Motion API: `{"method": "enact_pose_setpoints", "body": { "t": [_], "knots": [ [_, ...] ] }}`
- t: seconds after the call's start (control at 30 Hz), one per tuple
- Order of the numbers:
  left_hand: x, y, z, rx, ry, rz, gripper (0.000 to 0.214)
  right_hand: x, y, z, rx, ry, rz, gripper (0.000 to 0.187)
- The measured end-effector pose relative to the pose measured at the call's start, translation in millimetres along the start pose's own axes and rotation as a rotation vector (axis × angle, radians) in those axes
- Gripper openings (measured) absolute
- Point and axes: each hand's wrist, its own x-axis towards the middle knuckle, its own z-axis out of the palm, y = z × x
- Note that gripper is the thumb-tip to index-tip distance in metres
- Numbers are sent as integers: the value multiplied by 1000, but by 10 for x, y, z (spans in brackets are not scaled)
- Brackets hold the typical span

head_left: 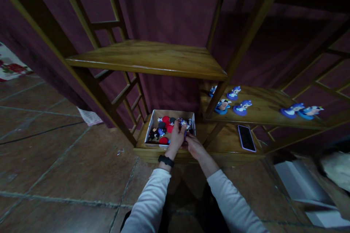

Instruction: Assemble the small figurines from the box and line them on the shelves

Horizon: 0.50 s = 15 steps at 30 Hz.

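Both sleeved arms stretch forward, left hand (177,136) and right hand (193,145) nearly touching.

- I see the box (150,128) on the bottom shelf (226,143), under the top shelf (147,58).
- Toys (165,125) lie in the box.
- The phone (246,137) lies right of the box.
- Figures (242,107) stand on the side shelf (265,111), up right.
- My left hand (177,138) and right hand (193,145) meet at the box's near right corner.
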Motion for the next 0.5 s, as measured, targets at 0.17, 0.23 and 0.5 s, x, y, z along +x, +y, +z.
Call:
{"method": "enact_pose_setpoints", "body": {
  "t": [0.17,0.23,0.5],
  "knots": [
    [-28,50,-73,311,-65,97,24,44,-169,-120,-243,218,-227,21],
    [-64,92,-85,403,-159,139,27,46,-260,-160,-191,188,-297,32],
    [-185,212,-56,559,-315,201,42,142,-191,-260,-91,127,-187,35]
  ]
}}
